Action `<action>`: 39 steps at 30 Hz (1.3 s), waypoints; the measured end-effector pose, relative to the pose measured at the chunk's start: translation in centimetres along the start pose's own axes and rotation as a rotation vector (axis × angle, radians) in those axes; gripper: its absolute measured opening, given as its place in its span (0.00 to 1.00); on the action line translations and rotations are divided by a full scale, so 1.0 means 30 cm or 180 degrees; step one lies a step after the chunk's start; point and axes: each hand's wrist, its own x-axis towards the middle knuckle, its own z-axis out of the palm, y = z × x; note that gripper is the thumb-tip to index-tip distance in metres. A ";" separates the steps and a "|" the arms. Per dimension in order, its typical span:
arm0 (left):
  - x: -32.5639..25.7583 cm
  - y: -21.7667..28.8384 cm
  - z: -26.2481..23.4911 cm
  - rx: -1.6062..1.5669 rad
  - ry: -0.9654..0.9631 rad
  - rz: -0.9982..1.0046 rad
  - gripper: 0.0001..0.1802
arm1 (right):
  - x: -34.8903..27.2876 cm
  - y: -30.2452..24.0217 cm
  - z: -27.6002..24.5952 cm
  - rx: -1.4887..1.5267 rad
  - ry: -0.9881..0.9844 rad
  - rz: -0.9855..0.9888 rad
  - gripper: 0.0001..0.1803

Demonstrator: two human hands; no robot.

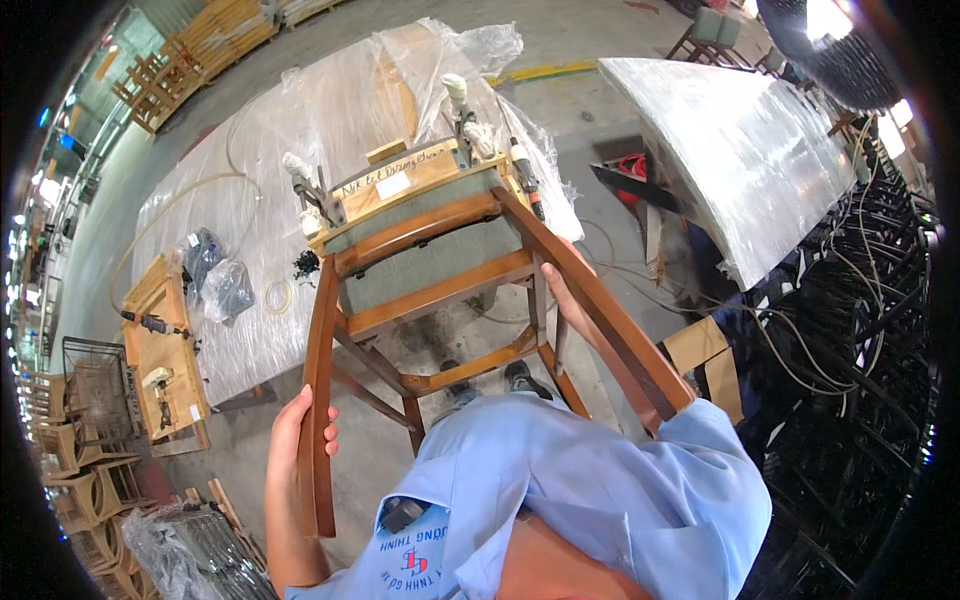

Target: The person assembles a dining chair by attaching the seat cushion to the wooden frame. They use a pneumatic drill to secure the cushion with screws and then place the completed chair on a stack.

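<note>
A brown wooden chair [430,318] with grey-green upholstered panels lies tipped in front of me, its long legs pointing toward my body. My left hand [297,432] is wrapped around the left leg, fingertips showing on its inner side. Farther up on the other side, my right hand [566,296] grips the right leg, which partly covers that hand and forearm. The far end of the chair rests against a light wooden jig [398,182] fitted with clamps, their ends wrapped in white. A dark cylindrical tool [525,176] lies beside the jig's right end.
Clear plastic sheeting [225,170] covers the worktable. On its left are a wooden fixture [160,345] with a clamp and plastic-wrapped dark parts [228,290]. To the right stand a film-wrapped panel [735,150], trailing hoses and stacked black frames [850,400]. Chair frames [90,490] stand at lower left.
</note>
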 end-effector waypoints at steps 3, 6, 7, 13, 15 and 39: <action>-0.026 -0.031 0.003 0.0011 0.0211 -0.0069 0.19 | -0.012 0.021 0.010 -0.0201 -0.0004 -0.0264 0.36; 0.002 -0.022 0.095 0.0059 0.0358 -0.0008 0.18 | 0.067 0.083 0.001 -0.0241 0.0004 -0.0352 0.35; -0.001 -0.040 0.113 0.0078 0.0387 -0.0055 0.18 | 0.052 0.108 -0.012 -0.0299 0.0031 -0.0282 0.34; -0.027 -0.059 0.131 0.0010 0.0454 -0.0152 0.18 | 0.033 0.079 -0.044 -0.0031 -0.0155 0.0098 0.34; -0.020 -0.037 0.124 -0.0025 0.0465 -0.0228 0.17 | 0.045 0.057 -0.041 -0.0059 -0.0160 0.0075 0.34; 0.041 -0.182 0.090 -0.0242 0.0205 -0.0511 0.21 | -0.002 0.069 -0.058 -0.0674 -0.0232 0.0255 0.31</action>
